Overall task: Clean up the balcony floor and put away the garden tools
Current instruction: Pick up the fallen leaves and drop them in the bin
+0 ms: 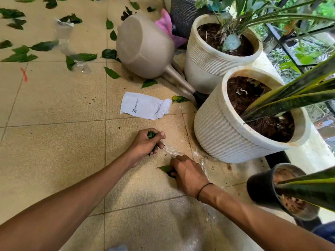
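Clutching a wad of green leaves [151,135], the left hand [145,144] hovers; the right hand [186,173] pinches another fallen green leaf [164,168]. Overfilling that fist risks spilling leaves onto the beige tiled floor [54,142].

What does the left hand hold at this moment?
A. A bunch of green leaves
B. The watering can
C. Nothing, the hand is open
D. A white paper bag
A: the left hand is curled round a bunch of green leaves, while the white bag and the watering can lie untouched on the floor.
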